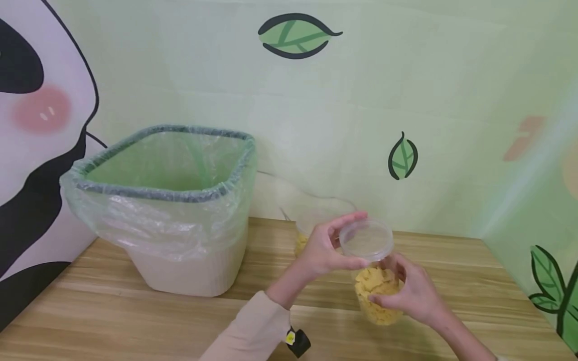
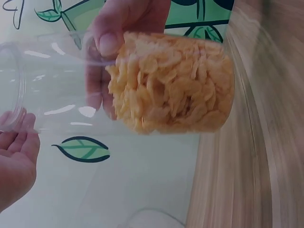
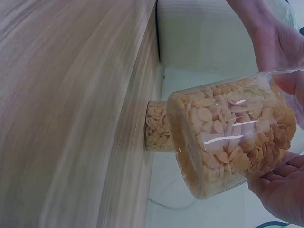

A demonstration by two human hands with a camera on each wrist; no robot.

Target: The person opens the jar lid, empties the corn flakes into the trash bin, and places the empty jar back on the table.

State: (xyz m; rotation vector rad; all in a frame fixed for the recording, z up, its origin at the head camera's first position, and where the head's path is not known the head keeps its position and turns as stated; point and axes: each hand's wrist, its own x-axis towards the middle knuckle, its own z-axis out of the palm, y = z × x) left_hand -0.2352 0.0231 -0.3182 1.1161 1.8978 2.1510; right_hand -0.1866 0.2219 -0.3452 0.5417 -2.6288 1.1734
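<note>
A clear plastic jar, roughly half full of yellow flakes like cornflakes, is held upright above the wooden table. My right hand grips its body from the right, thumb on the near side. At the top, my left hand holds the round translucent lid by its edge, thumb in front and fingers behind. In the right wrist view the underside of the jar shows, off the tabletop. Behind my left hand stands a second jar of flakes, partly hidden.
On the left stands a pale trash bin with a green translucent liner folded over its rim. A wall printed with leaves runs behind the wooden table. A small black object hangs by my left sleeve.
</note>
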